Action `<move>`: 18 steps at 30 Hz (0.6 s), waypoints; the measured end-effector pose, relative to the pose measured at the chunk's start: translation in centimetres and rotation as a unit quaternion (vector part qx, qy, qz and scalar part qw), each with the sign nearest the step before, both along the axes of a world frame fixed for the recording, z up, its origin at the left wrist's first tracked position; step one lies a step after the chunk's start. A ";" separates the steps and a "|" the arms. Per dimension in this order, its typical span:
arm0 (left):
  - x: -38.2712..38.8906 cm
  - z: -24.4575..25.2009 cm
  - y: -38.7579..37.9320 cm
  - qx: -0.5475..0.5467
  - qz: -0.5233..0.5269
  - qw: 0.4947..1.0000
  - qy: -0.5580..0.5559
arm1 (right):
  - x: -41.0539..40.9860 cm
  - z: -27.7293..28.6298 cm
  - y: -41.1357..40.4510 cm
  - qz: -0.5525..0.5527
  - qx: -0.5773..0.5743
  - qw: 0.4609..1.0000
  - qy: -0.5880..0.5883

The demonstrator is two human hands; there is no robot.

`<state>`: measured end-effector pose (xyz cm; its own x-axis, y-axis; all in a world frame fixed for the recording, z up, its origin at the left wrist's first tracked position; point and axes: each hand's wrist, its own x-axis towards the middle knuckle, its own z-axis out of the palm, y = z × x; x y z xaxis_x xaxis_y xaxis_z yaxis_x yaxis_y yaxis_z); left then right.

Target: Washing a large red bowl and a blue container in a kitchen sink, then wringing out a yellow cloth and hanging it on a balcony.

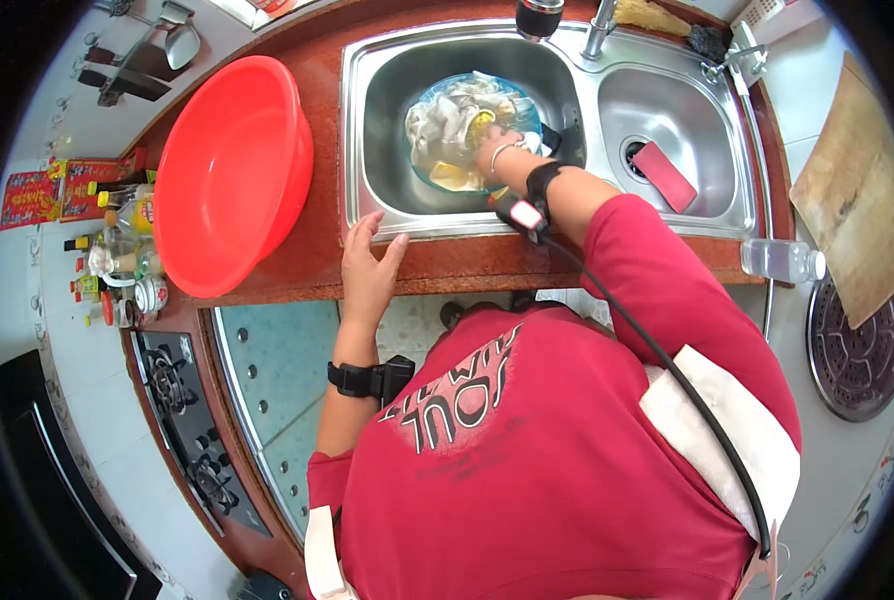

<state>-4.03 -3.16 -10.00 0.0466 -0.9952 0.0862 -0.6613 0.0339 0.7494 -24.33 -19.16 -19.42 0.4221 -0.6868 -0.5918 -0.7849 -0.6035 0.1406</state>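
Observation:
In the larger basin of the steel sink (394, 196) stands a translucent blue bowl (528, 96) of cloudy water with wet, light-coloured cloths (443, 120) in it. My right hand (498, 142) reaches into the bowl from its right side, at the cloths beside a yellow patterned piece (481, 124). Its fingers are partly hidden by water and fabric, so their grip is unclear. My left hand (372, 262) is held near the sink's front left edge, fingers apart and holding nothing.
A large red plastic basin (226, 172) rests on the counter at the left, near bottles and jars. The smaller sink basin holds a red rectangular object (664, 177). A faucet (598, 34) rises behind. A clear plastic bottle (777, 259) and a wooden cutting board (856, 187) are at the right.

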 end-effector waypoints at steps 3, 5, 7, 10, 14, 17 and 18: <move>-0.7 0.6 0.0 0.003 -0.002 1.000 0.000 | -1.3 -4.9 -2.6 -0.004 0.043 0.997 -0.061; 0.2 -0.1 1.0 0.026 0.026 0.999 0.024 | -0.1 -3.3 -1.7 -0.052 0.025 0.995 -0.086; 1.0 -0.6 1.3 0.030 0.032 0.999 0.017 | 0.3 -0.3 -1.2 0.009 0.008 0.994 -0.108; 0.6 -0.7 0.8 0.039 0.032 0.999 0.020 | -1.3 -0.9 -4.0 -0.187 0.031 0.884 -0.427; 0.2 -0.9 -0.4 0.026 0.022 0.999 0.013 | -4.4 -0.3 -5.6 -0.383 0.098 0.575 -0.716; 0.3 -2.5 -0.6 0.033 0.011 0.999 0.004 | -5.7 1.3 -6.1 -0.257 0.078 0.887 -0.376; 0.1 -3.0 -0.8 0.032 -0.002 0.999 -0.008 | -5.4 1.0 -6.4 -0.227 0.185 0.926 -0.240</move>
<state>-3.91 -3.95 -13.02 0.0416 -0.9989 0.0235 -0.6726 -0.0106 0.7399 -29.74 -25.56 -18.38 0.4157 -0.6453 -0.6410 -0.8876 -0.1339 -0.4408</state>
